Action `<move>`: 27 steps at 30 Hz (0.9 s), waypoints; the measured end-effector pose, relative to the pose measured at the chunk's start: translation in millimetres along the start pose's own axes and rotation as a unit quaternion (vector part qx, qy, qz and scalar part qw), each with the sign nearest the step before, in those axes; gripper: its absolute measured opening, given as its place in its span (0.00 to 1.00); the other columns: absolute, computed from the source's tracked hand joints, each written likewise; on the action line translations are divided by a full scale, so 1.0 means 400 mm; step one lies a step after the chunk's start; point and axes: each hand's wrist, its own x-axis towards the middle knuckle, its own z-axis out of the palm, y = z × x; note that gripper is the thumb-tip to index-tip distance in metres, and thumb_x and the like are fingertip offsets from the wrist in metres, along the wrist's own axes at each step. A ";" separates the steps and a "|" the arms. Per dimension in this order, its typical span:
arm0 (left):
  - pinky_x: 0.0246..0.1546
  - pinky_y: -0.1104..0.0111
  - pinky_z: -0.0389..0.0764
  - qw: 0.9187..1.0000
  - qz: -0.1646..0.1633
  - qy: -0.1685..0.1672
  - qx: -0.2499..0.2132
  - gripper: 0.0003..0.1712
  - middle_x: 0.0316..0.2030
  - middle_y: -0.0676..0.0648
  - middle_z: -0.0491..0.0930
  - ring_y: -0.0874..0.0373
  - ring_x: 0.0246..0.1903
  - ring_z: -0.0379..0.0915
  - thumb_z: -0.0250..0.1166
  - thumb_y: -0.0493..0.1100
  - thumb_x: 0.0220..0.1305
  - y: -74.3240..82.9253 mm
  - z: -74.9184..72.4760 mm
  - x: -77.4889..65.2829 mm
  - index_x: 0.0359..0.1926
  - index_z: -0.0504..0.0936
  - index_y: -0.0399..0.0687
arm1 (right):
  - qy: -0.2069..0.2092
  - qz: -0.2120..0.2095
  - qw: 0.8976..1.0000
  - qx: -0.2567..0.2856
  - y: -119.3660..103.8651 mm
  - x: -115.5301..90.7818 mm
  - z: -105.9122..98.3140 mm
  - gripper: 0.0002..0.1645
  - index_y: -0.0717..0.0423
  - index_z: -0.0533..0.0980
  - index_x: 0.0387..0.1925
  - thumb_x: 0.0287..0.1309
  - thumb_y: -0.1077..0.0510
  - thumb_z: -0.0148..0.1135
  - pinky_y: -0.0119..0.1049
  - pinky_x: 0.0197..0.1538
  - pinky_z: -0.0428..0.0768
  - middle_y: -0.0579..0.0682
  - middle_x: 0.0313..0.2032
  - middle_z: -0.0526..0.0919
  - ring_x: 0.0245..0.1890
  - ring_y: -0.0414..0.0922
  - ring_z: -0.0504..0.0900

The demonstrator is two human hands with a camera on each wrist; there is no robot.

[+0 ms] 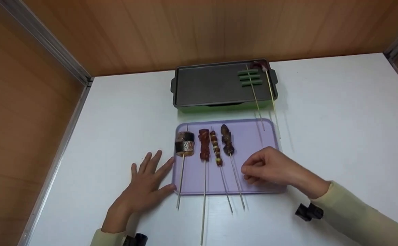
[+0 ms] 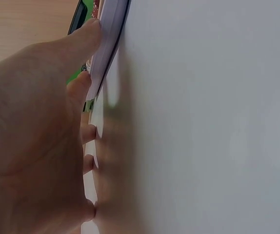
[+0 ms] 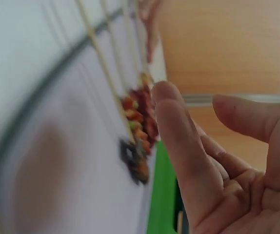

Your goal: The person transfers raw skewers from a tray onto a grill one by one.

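Observation:
My left hand point(image 1: 144, 193) lies with fingers spread on the white table, thumb and index fingertip at the left edge of a lilac tray point(image 1: 192, 186). Over the tray's right part is my right hand point(image 1: 274, 167), fingers loosely bent and holding nothing; thumb and index finger point(image 3: 184, 146) stand apart in the right wrist view. Side by side on the tray lie a thick skewer with dark-wrapped chunks point(image 1: 185, 143), a red meat skewer point(image 1: 204, 145), a thin skewer of red and yellow pieces point(image 1: 216, 148) and a dark brown meat skewer point(image 1: 227, 140), nearest my right hand.
Behind the tray stands a black griddle point(image 1: 209, 85) on a green base. On its right side rest a skewer of green sticks point(image 1: 250, 78) and a dark red, curled skewer point(image 1: 259, 65), their sticks reaching toward the tray. Wooden walls point(image 1: 199, 30) enclose the table.

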 end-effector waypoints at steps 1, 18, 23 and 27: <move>0.60 0.28 0.33 1.000 0.000 0.001 0.001 0.41 0.77 0.43 0.43 0.38 0.74 0.30 0.56 0.68 0.66 0.001 0.000 -0.001 0.76 0.55 0.69 | 0.005 -0.001 1.000 -0.008 0.010 0.004 0.012 0.18 0.70 0.82 0.41 0.64 0.55 0.64 0.38 0.36 0.84 0.55 0.31 0.87 0.32 0.48 0.87; 0.61 0.29 0.32 1.000 -0.003 0.002 0.000 0.41 0.77 0.44 0.43 0.39 0.75 0.30 0.56 0.68 0.66 0.001 0.003 -0.002 0.76 0.56 0.68 | 0.036 0.061 0.997 0.008 0.088 0.075 0.078 0.17 0.60 0.84 0.29 0.52 0.49 0.75 0.37 0.28 0.83 0.54 0.21 0.85 0.22 0.46 0.85; 0.61 0.29 0.31 1.000 0.001 0.000 -0.001 0.41 0.77 0.43 0.43 0.38 0.75 0.30 0.56 0.67 0.66 0.001 0.002 -0.002 0.76 0.55 0.67 | 0.042 0.067 0.997 -0.026 0.086 0.081 0.085 0.15 0.59 0.83 0.25 0.47 0.51 0.78 0.37 0.26 0.82 0.51 0.19 0.85 0.19 0.45 0.84; 0.60 0.28 0.32 1.000 0.004 0.003 -0.003 0.41 0.77 0.43 0.43 0.38 0.74 0.30 0.56 0.67 0.66 -0.001 0.001 -0.002 0.76 0.55 0.67 | 0.043 0.062 0.997 -0.022 0.085 0.082 0.085 0.11 0.61 0.82 0.27 0.48 0.57 0.75 0.37 0.26 0.82 0.51 0.21 0.85 0.19 0.44 0.84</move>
